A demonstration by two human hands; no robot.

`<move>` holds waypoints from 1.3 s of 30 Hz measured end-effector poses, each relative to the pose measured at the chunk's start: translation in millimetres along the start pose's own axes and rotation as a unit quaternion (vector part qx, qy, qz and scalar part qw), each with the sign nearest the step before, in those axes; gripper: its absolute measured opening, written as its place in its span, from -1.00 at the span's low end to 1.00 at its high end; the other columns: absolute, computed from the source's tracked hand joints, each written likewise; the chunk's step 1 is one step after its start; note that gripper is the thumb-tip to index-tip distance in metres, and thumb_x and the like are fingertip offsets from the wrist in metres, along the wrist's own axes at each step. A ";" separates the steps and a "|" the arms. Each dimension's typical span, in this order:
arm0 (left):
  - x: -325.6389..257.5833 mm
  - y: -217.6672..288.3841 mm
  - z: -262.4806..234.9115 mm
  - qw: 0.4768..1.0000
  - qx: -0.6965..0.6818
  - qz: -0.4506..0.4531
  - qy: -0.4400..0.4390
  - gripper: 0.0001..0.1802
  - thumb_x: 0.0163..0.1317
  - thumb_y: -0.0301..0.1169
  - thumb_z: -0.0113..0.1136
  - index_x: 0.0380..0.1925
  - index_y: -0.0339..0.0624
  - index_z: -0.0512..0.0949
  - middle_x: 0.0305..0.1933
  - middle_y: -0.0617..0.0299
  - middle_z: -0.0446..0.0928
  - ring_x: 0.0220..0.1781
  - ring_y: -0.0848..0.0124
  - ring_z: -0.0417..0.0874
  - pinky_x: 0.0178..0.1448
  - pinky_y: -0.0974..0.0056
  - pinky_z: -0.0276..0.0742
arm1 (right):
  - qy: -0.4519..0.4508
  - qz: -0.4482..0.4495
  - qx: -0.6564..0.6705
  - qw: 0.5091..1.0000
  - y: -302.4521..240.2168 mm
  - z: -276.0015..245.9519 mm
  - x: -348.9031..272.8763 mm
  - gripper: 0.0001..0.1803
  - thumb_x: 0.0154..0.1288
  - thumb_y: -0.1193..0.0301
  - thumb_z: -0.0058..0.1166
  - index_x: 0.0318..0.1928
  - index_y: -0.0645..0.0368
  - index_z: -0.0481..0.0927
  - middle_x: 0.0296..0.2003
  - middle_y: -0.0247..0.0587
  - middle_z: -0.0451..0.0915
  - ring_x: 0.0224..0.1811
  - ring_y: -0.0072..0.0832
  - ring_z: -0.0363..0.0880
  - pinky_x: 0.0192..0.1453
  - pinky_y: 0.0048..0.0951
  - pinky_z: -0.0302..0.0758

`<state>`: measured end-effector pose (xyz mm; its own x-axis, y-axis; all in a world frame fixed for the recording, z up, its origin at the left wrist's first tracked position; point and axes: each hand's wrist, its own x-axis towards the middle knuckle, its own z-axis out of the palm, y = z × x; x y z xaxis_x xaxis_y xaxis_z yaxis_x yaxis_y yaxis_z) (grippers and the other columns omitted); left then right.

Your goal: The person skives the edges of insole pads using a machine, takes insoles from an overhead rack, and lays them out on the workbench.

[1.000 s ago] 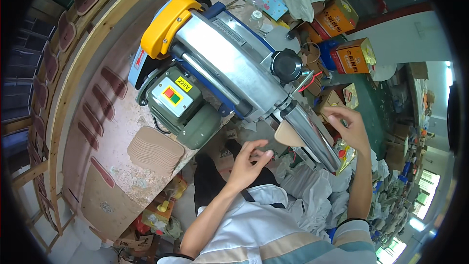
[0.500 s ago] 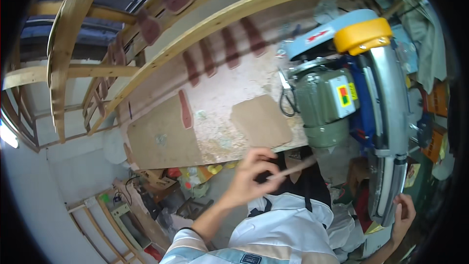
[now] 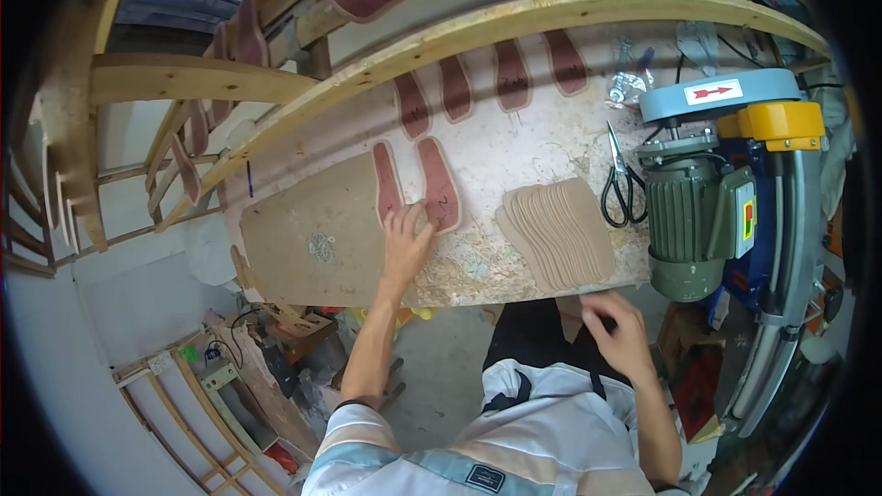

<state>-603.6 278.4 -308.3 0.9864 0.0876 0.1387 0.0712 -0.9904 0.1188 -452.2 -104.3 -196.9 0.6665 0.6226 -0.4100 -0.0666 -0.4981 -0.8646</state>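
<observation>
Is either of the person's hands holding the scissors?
No, the scissors lie on the table between the tan stack and the green motor, apart from the left hand and right hand.

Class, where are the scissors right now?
In the head view, right of centre: the scissors lie on the table, between the tan stack and green motor.

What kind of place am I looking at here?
Probably a small shoemaking workshop: dark-red sole-shaped pieces lie on the workbench, with a fanned stack of beige pieces and a green electric motor further right.
</observation>
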 end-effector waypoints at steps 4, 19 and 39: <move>-7.5 7.2 -7.1 0.994 -0.031 -0.081 -0.067 -0.61 0.02 -0.44 0.37 -0.09 -0.09 0.53 0.31 -0.05 0.35 0.33 -0.04 0.34 0.37 -0.17 0.22 | 0.149 -0.040 -0.171 0.973 62.6 50.4 65.0 -0.53 0.34 0.38 0.16 0.23 0.23 0.48 0.10 0.07 0.51 0.17 0.01 0.46 0.25 -0.12 0.41; 12.9 111.4 9.4 0.940 -0.247 -0.235 -0.013 -0.33 0.17 -0.34 0.42 0.30 -0.05 0.40 0.43 -0.16 0.15 0.41 -0.09 0.27 0.46 -0.06 0.22 | 0.125 0.203 0.011 0.971 121.4 42.6 109.5 -0.19 0.00 0.21 0.50 0.27 0.03 0.39 0.24 0.02 0.37 0.37 -0.02 0.26 0.38 0.16 0.22; 114.0 204.5 64.3 0.874 -0.227 -0.410 -0.127 -0.24 0.20 0.30 0.16 0.26 0.09 0.49 0.33 -0.11 0.24 0.36 -0.16 0.17 0.40 -0.29 0.07 | 0.215 0.091 0.021 0.972 95.0 10.1 4.8 -0.63 0.29 0.38 0.23 0.07 0.17 0.50 -0.30 0.00 0.68 -0.22 -0.02 0.69 -0.11 -0.14 0.56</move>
<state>-467.1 78.9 -331.3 0.6370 0.6640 -0.3916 0.7602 -0.4567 0.4622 -462.8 -142.5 -284.0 0.8892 0.2120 -0.4054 -0.2363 -0.5458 -0.8039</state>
